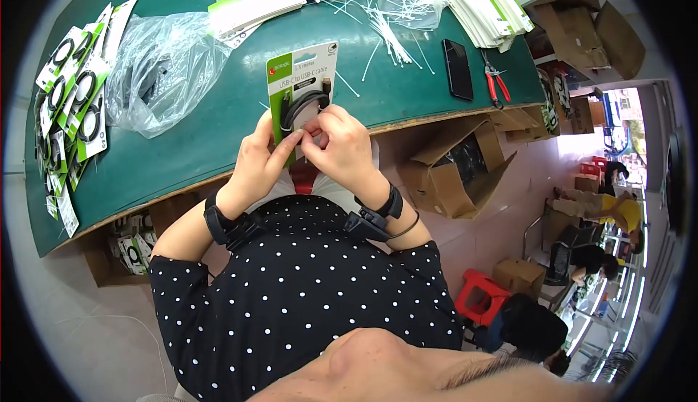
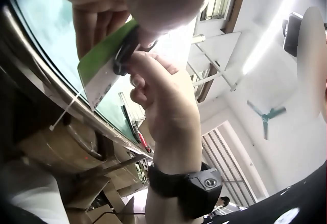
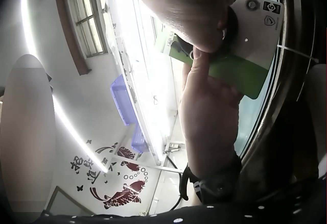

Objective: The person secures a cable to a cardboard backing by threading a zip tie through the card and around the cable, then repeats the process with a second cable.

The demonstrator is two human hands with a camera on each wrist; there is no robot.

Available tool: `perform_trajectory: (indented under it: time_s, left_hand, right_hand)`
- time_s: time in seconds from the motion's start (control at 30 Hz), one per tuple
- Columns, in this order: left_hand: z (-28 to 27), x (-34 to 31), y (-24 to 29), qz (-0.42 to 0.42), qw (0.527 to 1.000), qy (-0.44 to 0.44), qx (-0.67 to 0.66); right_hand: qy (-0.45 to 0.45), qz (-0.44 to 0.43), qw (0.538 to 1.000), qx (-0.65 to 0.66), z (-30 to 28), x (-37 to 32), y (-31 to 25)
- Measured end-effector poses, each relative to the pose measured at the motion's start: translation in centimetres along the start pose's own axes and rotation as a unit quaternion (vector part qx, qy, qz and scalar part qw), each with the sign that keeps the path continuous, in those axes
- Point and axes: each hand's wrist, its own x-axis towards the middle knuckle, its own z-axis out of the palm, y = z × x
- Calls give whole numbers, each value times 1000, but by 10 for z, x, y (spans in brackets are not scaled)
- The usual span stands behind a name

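A green-and-white retail card (image 1: 305, 67), printed "USB-C to USB-C cable", stands upright in front of the torso. Against its face lies a coiled black USB-C cable (image 1: 304, 109). My left hand (image 1: 256, 161) holds the card's lower left edge, its thumb reaching across the front to the coil's bottom. With curled fingers my right hand (image 1: 342, 147) pinches at the lower part of the cable, its fingertips meeting the left thumb. In the left wrist view the right hand (image 2: 166, 83) partly covers the coil. The exact pinch point is hidden.
The green table (image 1: 291, 140) holds carded cables (image 1: 76, 89) at left, a clear plastic bag (image 1: 163, 67), stacked cards (image 1: 258, 6), loose white cable ties (image 1: 389, 35), a black phone (image 1: 457, 69), red-handled pliers (image 1: 497, 86) and more cards (image 1: 491, 13). A cardboard box (image 1: 458, 169) stands below the edge.
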Motion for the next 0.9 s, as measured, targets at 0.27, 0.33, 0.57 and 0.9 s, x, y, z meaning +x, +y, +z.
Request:
perform_trajectory:
  time_s: [0.27,0.33,0.57,0.9]
  left_hand:
    - [-7,0,-5,-32,999,-36,-16]
    - [-8,0,-4,-32,998,-50,-21]
    - [-10,4,-10,-51,987,-55,-141]
    - [-20,7,-8,-148,962,-128,-193]
  right_hand:
    - [-8,-113,993,-24,2,-1,11]
    - [-7,-123,992,-26,-2,2,6]
    - [-16,10,986,163,-27,11,-6]
    - [-147,-41,981,122,-28,12,2]
